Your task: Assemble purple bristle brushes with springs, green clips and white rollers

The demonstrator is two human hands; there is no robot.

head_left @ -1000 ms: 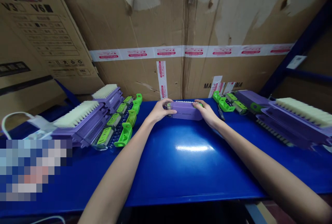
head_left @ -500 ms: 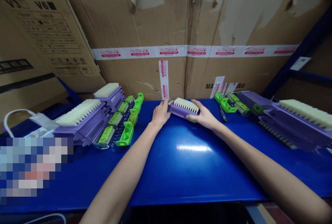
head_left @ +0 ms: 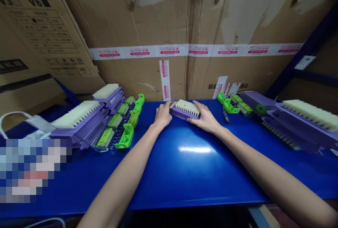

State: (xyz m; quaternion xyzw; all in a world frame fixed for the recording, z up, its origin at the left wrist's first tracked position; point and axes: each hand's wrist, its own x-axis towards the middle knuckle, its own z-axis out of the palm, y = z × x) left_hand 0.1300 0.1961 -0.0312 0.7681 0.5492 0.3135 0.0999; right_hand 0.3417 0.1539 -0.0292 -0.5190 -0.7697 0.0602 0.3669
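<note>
Two bare hands on one purple brush unit [head_left: 185, 112], middle of the far side of the blue counter [head_left: 185, 180], close before the cardboard wall [head_left: 142, 17]. Pale bristles face up; the unit lies slantwise, its left end farther back than its right. Whether its underside touches the counter or is slightly raised: cannot tell.

Left hand [head_left: 163, 116]: grip closed around the unit's left end, back of the hand toward the viewer, some fingers hidden. Right hand [head_left: 206, 118]: grip clamped on the right end, thumb along the near side, index finger reaching behind the bristles.

Left of the hands: two larger purple housings [head_left: 87, 129], pale bristles upward, one behind the other. Beside them, a row of four green-topped blocks [head_left: 107, 136], then four green brackets [head_left: 126, 135]. White cable [head_left: 12, 113] loops at the far left.

Right of the hands: dark slim tool [head_left: 225, 115] lying near more green fittings [head_left: 230, 107]. Farther right, stacked purple shells [head_left: 295, 129], bristles showing above and below. White tape [head_left: 117, 52] with red print runs across the cardboard.
</note>
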